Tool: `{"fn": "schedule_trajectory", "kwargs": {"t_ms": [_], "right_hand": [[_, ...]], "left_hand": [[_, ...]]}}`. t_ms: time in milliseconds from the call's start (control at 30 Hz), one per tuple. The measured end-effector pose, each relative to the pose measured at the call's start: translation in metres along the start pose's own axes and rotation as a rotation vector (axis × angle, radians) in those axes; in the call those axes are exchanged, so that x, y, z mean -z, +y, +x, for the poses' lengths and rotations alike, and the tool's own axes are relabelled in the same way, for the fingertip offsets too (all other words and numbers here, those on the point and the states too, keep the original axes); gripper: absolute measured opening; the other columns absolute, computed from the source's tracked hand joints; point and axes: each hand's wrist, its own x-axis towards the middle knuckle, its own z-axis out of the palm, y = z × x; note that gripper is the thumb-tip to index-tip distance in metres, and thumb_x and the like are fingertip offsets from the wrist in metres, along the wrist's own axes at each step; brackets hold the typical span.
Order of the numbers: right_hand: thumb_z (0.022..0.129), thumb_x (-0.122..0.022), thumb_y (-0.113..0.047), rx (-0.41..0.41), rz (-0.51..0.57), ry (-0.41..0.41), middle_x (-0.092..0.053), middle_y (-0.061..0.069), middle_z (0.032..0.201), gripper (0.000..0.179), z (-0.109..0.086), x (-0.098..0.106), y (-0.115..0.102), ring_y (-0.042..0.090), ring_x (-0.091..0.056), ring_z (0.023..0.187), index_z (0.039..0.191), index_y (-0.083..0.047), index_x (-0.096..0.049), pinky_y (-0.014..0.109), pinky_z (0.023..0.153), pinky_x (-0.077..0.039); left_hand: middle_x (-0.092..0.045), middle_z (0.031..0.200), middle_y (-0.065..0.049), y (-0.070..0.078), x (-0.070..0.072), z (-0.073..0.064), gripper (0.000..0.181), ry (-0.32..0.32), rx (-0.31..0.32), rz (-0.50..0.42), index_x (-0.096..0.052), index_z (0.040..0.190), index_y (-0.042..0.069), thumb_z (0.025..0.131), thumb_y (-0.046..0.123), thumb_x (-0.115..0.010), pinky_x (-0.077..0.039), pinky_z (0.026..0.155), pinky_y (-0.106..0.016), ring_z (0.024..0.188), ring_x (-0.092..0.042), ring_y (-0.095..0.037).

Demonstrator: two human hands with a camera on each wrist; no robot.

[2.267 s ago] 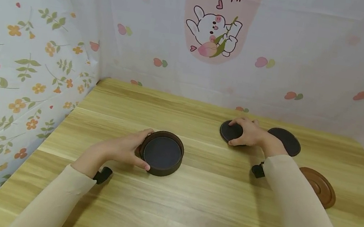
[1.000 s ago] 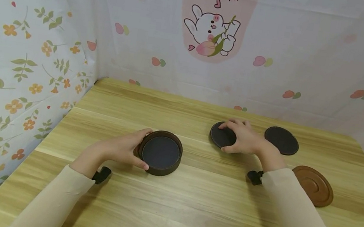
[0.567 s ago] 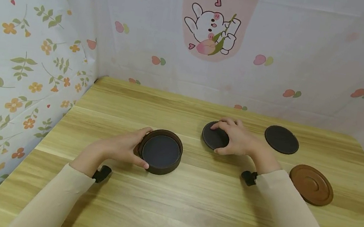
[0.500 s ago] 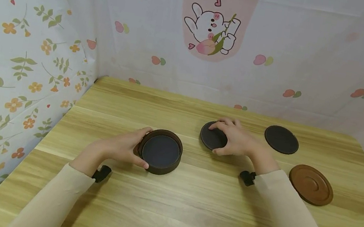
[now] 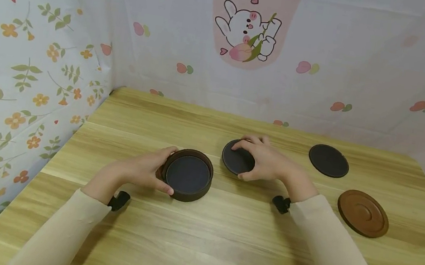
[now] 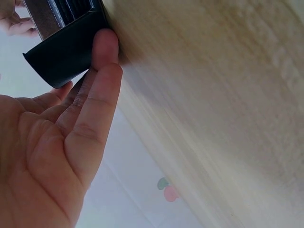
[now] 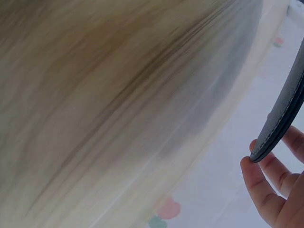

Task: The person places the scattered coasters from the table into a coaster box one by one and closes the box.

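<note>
Head view: the left hand [image 5: 143, 169] curls thumb and fingers round a round coaster holder [image 5: 192, 197], hiding its left side; the right hand [image 5: 267, 161] pinches a black coaster [image 5: 236, 159] by its edges, partly covering it, just beside the holder. A second black coaster [image 5: 329, 161] and a brown disc [image 5: 363, 213] lie rightward.

Left wrist view: the frame cuts off the holder.

Right wrist view: the pinched coaster runs out of frame.
</note>
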Motion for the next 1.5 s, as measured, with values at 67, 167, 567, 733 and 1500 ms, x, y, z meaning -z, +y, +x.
{"fn": "schedule_trajectory", "kwargs": {"t_ms": [67, 167, 567, 733, 1500], "right_hand": [[0.076, -0.081, -0.035, 0.014, -0.004, 0.003, -0.032, 0.016, 0.157, 0.069, 0.001, 0.0, -0.004, 0.044, -0.027, 0.138, 0.138, -0.023, -0.053, 0.062, 0.1, -0.041], [0.075, -0.082, -0.036, 0.038, -0.013, 0.013, -0.033, 0.016, 0.157, 0.069, 0.003, -0.001, -0.009, 0.044, -0.03, 0.136, 0.137, -0.023, -0.054, 0.061, 0.099, -0.043], [0.075, -0.082, -0.036, 0.103, 0.015, 0.006, -0.035, 0.007, 0.154, 0.067, 0.014, -0.007, -0.032, 0.034, -0.033, 0.133, 0.135, -0.027, -0.055, 0.052, 0.098, -0.046], [0.074, -0.082, -0.036, 0.132, 0.015, 0.0, -0.033, 0.007, 0.155, 0.067, 0.02, -0.007, -0.041, 0.033, -0.032, 0.132, 0.135, -0.027, -0.055, 0.052, 0.099, -0.045], [0.077, -0.081, -0.039, 0.262, -0.018, -0.048, -0.034, 0.006, 0.154, 0.067, 0.039, -0.025, -0.089, 0.025, -0.034, 0.127, 0.137, -0.026, -0.054, 0.042, 0.098, -0.046]], "left_hand": [[-0.049, 0.141, -0.012, 0.0, 0.0, 0.001, 0.097, -0.001, -0.008, -0.008, -0.029, 0.149, 0.008, 0.077, 0.036, -0.086, -0.043, 0.107, -0.049, 0.127, -0.052, -0.026], [-0.049, 0.141, -0.011, -0.001, 0.0, 0.001, 0.096, -0.001, -0.013, -0.015, -0.029, 0.149, 0.008, 0.077, 0.036, -0.086, -0.043, 0.107, -0.048, 0.127, -0.052, -0.026], [-0.051, 0.138, -0.011, -0.002, 0.0, 0.001, 0.095, -0.009, -0.042, -0.033, -0.03, 0.148, 0.005, 0.077, 0.031, -0.087, -0.041, 0.108, -0.047, 0.126, -0.051, -0.025], [-0.049, 0.139, -0.011, -0.002, 0.001, 0.001, 0.095, -0.008, -0.034, -0.024, -0.029, 0.148, 0.006, 0.077, 0.034, -0.086, -0.041, 0.108, -0.047, 0.126, -0.051, -0.025], [-0.047, 0.139, -0.003, -0.005, 0.002, -0.001, 0.09, -0.015, -0.043, -0.03, -0.032, 0.145, 0.016, 0.076, 0.037, -0.086, -0.043, 0.106, -0.042, 0.124, -0.05, -0.019]]}}
